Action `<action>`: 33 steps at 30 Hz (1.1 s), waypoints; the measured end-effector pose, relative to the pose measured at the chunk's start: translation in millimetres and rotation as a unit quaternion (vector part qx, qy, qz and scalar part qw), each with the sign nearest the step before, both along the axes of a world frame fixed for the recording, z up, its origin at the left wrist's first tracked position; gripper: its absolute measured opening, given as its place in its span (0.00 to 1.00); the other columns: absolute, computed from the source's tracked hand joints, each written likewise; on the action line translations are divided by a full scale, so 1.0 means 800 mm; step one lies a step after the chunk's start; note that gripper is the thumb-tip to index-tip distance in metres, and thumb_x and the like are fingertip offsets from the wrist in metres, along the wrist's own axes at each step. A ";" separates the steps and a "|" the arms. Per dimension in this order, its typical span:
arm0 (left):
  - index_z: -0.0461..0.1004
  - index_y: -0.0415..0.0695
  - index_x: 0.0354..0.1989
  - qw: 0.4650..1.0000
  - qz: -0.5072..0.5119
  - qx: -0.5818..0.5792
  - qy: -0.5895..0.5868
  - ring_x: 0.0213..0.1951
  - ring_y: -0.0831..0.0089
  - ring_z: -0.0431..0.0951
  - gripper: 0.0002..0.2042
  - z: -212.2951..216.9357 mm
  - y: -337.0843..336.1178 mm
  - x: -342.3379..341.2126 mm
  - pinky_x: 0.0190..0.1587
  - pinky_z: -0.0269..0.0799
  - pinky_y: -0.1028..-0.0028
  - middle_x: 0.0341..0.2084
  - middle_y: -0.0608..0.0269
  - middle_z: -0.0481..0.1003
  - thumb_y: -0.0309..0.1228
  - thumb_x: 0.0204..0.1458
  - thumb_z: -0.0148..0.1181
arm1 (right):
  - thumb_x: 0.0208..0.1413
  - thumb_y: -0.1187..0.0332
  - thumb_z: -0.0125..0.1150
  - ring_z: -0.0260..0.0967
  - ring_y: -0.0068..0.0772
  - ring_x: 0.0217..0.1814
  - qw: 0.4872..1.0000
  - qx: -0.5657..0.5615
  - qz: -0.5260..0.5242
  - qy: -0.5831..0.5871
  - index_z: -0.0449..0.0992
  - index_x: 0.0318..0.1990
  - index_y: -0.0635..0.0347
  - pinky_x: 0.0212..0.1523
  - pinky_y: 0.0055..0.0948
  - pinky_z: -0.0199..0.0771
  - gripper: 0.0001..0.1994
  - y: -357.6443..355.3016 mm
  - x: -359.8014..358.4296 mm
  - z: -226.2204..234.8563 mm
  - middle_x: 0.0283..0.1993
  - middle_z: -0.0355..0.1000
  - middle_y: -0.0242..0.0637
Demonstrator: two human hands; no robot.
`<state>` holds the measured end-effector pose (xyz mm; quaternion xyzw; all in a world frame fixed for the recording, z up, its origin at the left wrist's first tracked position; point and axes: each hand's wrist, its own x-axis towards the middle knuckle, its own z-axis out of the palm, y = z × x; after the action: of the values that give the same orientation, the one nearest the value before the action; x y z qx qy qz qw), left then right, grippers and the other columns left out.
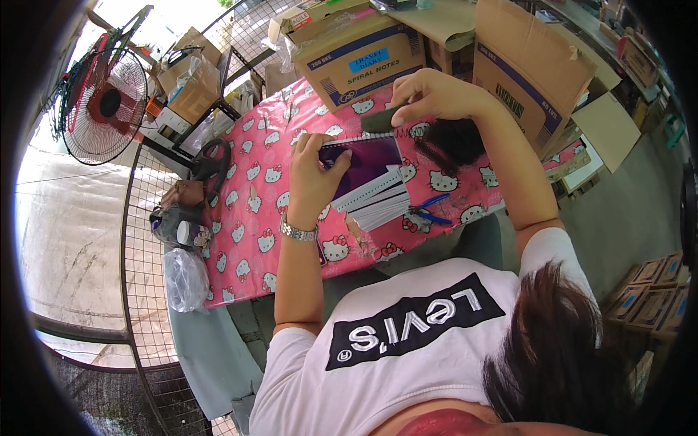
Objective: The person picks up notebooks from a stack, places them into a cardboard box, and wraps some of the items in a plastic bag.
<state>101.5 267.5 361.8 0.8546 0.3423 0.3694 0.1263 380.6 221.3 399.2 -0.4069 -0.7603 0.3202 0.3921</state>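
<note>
My left hand [318, 174] grips the left side of a notebook with a shiny purple cover [374, 154], thumb on top and fingers at its far corner. A row of holes or binding runs along the cover's far edge. Above that edge, my right hand [430, 96] pinches a dark green flat piece [379, 120] whose kind I cannot make out. Fanned white sheets with punched holes [378, 203] lie just nearer than the cover. To the right sits a tangled heap of black spiral coils [452, 143]. Blue-handled pliers [436, 211] rest beside the sheets.
A pink cat-patterned cloth covers the table [251, 211]. Cardboard boxes [363, 62] stand along its far side, with an opened carton [527, 76] at the right. On the left are a fan [105, 105], a white-lidded jar [193, 234] and a clear plastic bag [186, 280].
</note>
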 end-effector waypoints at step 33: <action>0.72 0.38 0.37 0.972 -0.037 -0.196 -0.120 0.20 0.84 0.71 0.13 -0.020 0.028 -0.008 0.23 0.65 0.82 0.23 0.67 0.74 0.27 0.46 0.70 | 0.49 0.57 0.69 0.70 0.27 0.37 0.992 -0.019 -0.121 -0.026 0.81 0.36 0.62 0.42 0.29 0.68 0.16 0.050 -0.006 -0.036 0.31 0.73 0.35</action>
<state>95.0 289.6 345.7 0.7744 0.3587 0.3903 0.3454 375.8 261.4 370.4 -0.5109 -0.7094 0.2743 0.4006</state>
